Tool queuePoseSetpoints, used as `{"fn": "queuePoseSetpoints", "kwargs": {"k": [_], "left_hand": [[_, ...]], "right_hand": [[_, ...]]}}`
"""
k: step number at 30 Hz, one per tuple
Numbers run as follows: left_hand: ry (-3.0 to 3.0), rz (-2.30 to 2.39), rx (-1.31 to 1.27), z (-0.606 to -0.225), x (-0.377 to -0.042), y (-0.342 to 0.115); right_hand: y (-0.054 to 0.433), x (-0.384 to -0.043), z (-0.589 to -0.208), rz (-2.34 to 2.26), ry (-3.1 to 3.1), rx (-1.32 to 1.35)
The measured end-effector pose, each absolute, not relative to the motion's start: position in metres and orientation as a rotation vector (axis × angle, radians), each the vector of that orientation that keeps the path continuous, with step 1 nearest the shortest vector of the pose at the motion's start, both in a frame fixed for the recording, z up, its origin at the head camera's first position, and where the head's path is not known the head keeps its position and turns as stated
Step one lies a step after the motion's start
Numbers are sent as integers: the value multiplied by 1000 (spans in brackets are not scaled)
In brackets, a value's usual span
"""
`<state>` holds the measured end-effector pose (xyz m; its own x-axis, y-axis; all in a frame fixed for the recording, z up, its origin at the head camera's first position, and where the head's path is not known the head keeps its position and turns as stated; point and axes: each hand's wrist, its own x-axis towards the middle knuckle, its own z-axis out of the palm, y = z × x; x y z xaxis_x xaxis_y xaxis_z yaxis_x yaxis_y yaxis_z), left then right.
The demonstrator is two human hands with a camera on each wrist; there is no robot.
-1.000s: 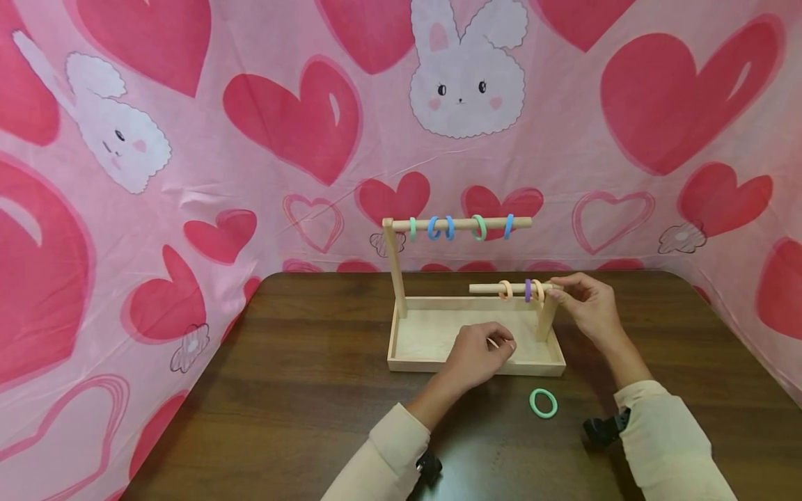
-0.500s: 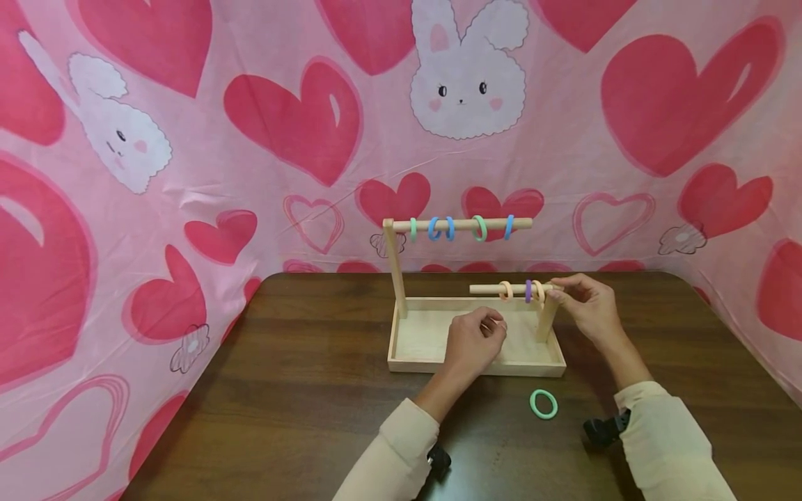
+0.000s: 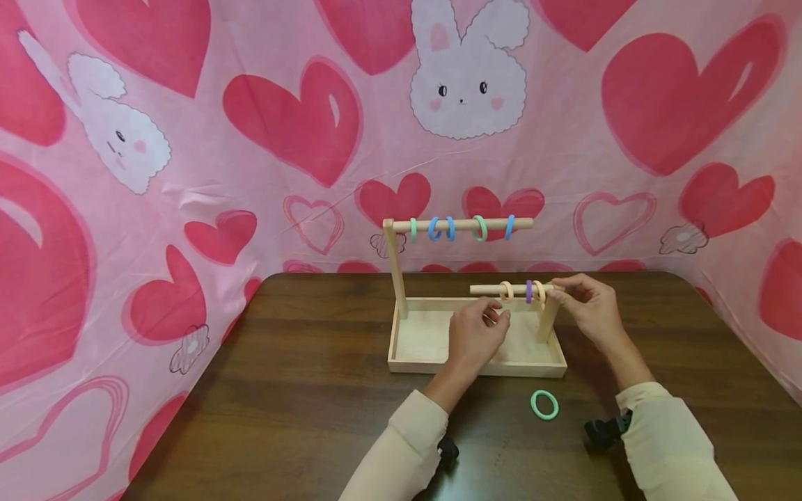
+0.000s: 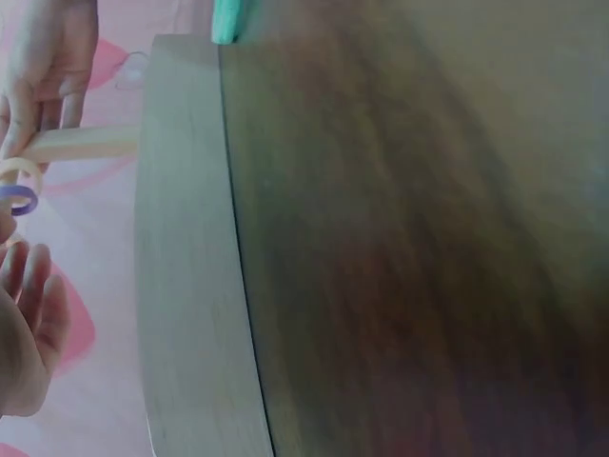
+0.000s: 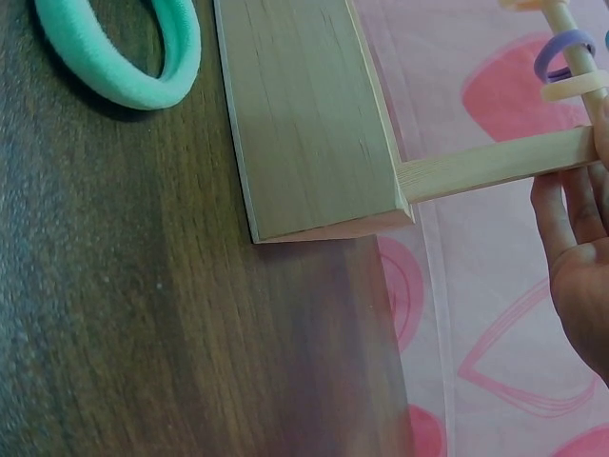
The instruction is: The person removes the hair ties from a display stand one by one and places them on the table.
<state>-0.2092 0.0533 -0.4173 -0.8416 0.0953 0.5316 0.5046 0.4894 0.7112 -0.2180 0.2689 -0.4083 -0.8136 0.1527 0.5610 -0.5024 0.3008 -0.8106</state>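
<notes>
A wooden ring stand has a tray base [image 3: 422,365] and two bars at different heights. Two peach hair ties and a purple hair tie [image 3: 529,291] hang on the lower bar [image 3: 482,289]. My right hand [image 3: 592,309] pinches the top of the short post [image 5: 495,167], where that bar joins it. My left hand [image 3: 474,334] is over the tray, its fingers loosely bent, just below the left peach hair tie [image 3: 506,291]. In the left wrist view, the left hand [image 4: 29,328] shows relaxed fingers; whether a fingertip touches that hair tie is hidden.
Several green and blue hair ties hang on the upper bar [image 3: 464,224], carried by the tall post [image 3: 396,275]. One green hair tie [image 3: 544,405] lies on the dark wooden table [image 3: 301,390] in front of the tray. A pink heart-patterned cloth [image 3: 376,153] stands behind.
My left hand has risen from the tray's front toward the lower bar, ending near the left peach hair tie. The right hand has stayed on the short post.
</notes>
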Motion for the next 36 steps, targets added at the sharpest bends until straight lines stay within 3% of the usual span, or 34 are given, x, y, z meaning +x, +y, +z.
{"fn": "queuePoseSetpoints", "kwargs": {"k": [36], "left_hand": [[-2201, -942, -517, -413, -221, 73]], "right_hand": [[268, -218, -407, 1615, -1987, 304]]}}
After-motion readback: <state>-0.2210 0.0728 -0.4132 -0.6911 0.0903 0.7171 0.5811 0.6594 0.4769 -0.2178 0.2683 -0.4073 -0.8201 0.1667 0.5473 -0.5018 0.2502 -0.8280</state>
